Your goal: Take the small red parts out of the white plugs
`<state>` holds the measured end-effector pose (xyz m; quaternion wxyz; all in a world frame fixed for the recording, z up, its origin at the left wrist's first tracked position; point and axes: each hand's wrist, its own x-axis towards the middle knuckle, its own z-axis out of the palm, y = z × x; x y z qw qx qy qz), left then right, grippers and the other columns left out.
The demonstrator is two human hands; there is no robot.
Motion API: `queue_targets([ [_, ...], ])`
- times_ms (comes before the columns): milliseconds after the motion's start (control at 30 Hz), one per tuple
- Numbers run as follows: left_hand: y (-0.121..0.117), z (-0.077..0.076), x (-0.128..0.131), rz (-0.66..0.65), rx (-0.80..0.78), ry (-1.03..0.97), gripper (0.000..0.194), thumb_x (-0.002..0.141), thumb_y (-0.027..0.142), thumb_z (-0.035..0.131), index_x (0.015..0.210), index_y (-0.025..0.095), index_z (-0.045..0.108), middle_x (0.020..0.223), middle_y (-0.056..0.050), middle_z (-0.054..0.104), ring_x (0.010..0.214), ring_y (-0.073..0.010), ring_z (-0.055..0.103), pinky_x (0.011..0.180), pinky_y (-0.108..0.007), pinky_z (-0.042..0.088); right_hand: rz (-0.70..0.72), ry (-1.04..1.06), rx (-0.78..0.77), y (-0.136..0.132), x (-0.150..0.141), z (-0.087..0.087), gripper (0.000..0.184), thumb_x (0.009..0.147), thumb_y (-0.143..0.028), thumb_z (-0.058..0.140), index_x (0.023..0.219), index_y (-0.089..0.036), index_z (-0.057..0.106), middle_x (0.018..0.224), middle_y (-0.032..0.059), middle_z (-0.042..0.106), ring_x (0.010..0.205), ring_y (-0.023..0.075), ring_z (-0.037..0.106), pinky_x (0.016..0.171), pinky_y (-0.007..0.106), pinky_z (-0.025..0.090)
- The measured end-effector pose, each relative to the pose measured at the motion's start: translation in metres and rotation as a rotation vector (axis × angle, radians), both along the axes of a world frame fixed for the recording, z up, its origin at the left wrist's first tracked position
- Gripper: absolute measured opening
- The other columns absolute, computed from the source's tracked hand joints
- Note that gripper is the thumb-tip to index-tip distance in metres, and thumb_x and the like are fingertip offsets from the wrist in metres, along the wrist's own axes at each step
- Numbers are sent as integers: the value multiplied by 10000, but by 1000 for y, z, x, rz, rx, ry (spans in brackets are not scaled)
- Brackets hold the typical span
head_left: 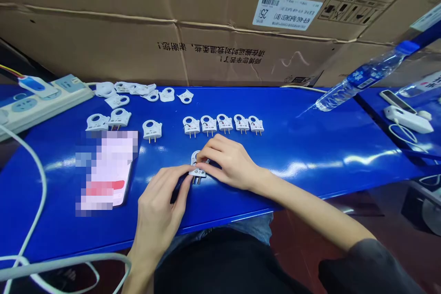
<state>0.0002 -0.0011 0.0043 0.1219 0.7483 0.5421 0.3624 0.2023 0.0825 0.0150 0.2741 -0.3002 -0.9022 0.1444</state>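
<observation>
Between my two hands is a white two-pin plug [199, 172] with a ring-shaped top, its metal pins pointing toward me. My left hand [161, 197] pinches its left side with thumb and forefinger. From the right, the closed fingers of my right hand [229, 161] press on its upper part and cover some of it. Just beyond lies a row of several similar plugs [225, 123], with dark marks or wires inside them. Another plug [152, 130] sits apart to the left, and two more plugs [98, 122] lie further left.
Loose white shell pieces [167, 95] lie along the back of the blue table [310, 147]. A phone [112, 170] with a blurred screen is at left, near a power strip [65, 96] and white cables [41, 193]. Cardboard [213, 55] stands behind; a water bottle [365, 76] leans at right.
</observation>
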Motion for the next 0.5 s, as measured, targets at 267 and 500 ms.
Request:
queue_targets([
  [267, 0, 2, 1, 44, -25, -22, 205, 1026, 245, 572, 1208, 259, 664, 1091, -28, 758, 999, -196, 720, 925, -337, 550, 3, 17, 9, 0, 0, 2, 201, 1066, -267, 522, 1019, -177, 696, 980, 68, 721, 899, 193, 604, 803, 326, 524],
  [500, 0, 0, 1, 27, -28, -1, 207, 1027, 225, 569, 1211, 259, 657, 1126, -21, 753, 1035, -192, 713, 946, -343, 551, -12, 94, 68, -1, 2, 3, 192, 1060, -228, 539, 1133, -205, 715, 1052, 69, 714, 940, 185, 613, 842, 322, 533],
])
